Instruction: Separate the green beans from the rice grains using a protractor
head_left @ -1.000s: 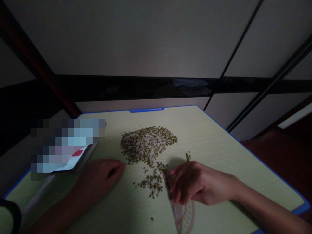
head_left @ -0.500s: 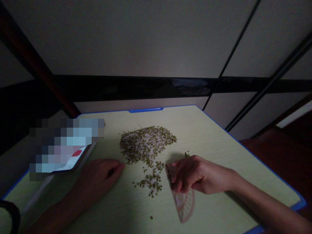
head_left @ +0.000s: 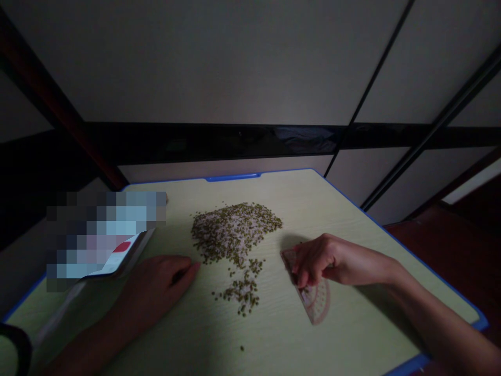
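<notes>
A mound of small green beans mixed with pale grains lies mid-table, with a thinner trail of them toward me. My right hand grips a clear half-round protractor by its straight edge, to the right of the mound. The protractor stays low at the tabletop; a few dark beans show just behind my fingers. My left hand rests on the table left of the trail, loosely curled with thumb against forefinger. Nothing shows in it, and its thumb tip is near the mound's edge.
The pale table has a blue rim, with a blue handle piece at the far edge. At the left stands a device with a lit, partly blurred screen. Cabinet panels rise behind. A single bean lies near me.
My right hand and the protractor have moved right and slightly away from me, apart from the bean trail. My left hand and the mound look unchanged.
</notes>
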Action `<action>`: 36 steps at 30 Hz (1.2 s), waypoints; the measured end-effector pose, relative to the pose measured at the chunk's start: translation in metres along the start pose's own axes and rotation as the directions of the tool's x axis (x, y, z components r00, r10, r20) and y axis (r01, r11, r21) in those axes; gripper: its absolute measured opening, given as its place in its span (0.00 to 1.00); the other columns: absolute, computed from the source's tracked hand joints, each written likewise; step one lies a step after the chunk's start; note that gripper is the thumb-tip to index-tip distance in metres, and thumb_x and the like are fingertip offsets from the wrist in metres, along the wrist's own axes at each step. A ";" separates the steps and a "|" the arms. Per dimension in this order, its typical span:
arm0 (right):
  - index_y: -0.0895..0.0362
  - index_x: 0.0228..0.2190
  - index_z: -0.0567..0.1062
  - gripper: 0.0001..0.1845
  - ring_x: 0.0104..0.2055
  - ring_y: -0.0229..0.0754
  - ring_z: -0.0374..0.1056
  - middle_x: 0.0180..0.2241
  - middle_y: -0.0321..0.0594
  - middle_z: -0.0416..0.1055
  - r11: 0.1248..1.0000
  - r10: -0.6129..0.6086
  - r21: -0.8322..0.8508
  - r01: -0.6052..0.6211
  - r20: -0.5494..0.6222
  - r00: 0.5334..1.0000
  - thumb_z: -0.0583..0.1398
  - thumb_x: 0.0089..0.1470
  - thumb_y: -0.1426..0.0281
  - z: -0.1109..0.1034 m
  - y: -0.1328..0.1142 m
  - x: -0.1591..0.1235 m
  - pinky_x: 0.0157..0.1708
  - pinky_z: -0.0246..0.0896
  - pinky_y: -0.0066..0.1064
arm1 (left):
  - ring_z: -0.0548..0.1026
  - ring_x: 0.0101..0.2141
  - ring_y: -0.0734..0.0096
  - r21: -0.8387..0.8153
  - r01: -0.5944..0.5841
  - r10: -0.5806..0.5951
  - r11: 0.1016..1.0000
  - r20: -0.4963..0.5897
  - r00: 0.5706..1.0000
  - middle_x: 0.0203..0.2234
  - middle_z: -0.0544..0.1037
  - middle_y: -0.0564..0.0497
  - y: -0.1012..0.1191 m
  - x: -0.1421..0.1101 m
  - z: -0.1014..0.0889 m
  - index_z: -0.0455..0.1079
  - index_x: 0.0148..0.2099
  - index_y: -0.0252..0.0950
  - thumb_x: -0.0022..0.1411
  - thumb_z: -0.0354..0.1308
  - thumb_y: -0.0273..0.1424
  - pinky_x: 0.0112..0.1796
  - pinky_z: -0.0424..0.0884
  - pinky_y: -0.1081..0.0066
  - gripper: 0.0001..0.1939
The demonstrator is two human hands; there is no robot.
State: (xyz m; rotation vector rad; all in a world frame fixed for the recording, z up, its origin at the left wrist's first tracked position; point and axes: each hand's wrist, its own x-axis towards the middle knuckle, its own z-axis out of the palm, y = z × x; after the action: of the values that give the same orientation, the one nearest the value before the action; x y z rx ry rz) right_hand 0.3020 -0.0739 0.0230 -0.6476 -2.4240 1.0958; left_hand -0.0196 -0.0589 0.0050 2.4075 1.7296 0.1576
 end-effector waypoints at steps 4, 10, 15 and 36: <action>0.59 0.19 0.75 0.17 0.36 0.37 0.73 0.28 0.42 0.79 0.999 0.028 -0.028 -0.029 -0.009 1.000 0.53 0.43 0.89 -0.007 0.001 -0.005 0.42 0.66 0.33 | 0.68 0.23 0.69 0.000 -0.002 0.002 1.000 -0.003 1.000 0.16 0.69 0.53 0.001 -0.001 -0.002 0.61 0.18 0.38 0.57 0.41 0.41 0.26 0.58 0.71 0.20; 0.59 0.19 0.75 0.16 0.36 0.38 0.73 0.27 0.41 0.79 0.995 0.044 -0.083 -0.047 -0.040 0.998 0.54 0.45 0.87 -0.011 0.000 -0.009 0.44 0.66 0.35 | 0.68 0.23 0.68 0.005 0.009 -0.009 1.000 0.022 1.000 0.16 0.69 0.53 0.004 -0.001 -0.005 0.60 0.18 0.38 0.57 0.40 0.41 0.26 0.58 0.71 0.20; 0.58 0.21 0.76 0.12 0.36 0.38 0.73 0.27 0.42 0.78 0.993 -0.093 -0.088 0.075 -0.230 0.969 0.58 0.50 0.81 -0.021 0.002 -0.011 0.47 0.64 0.37 | 0.68 0.24 0.69 -0.004 0.016 -0.016 1.000 -0.001 1.000 0.15 0.68 0.54 0.006 -0.002 -0.005 0.60 0.18 0.38 0.58 0.42 0.40 0.27 0.57 0.72 0.20; 0.63 0.18 0.72 0.11 0.18 0.28 0.53 0.15 0.29 0.60 0.911 0.394 0.107 -0.398 0.059 0.917 0.66 0.41 0.69 -0.011 0.010 -0.011 0.16 0.47 0.20 | 0.67 0.23 0.70 -0.023 0.025 -0.025 0.999 -0.001 1.000 0.15 0.69 0.55 0.005 -0.001 -0.005 0.62 0.18 0.37 0.57 0.44 0.40 0.27 0.55 0.73 0.20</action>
State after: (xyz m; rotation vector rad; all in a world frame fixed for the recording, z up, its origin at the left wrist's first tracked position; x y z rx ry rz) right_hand 0.3190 -0.0674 0.0202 -1.1243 -2.2908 1.4028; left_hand -0.0160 -0.0608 0.0114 2.3694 1.7476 0.1745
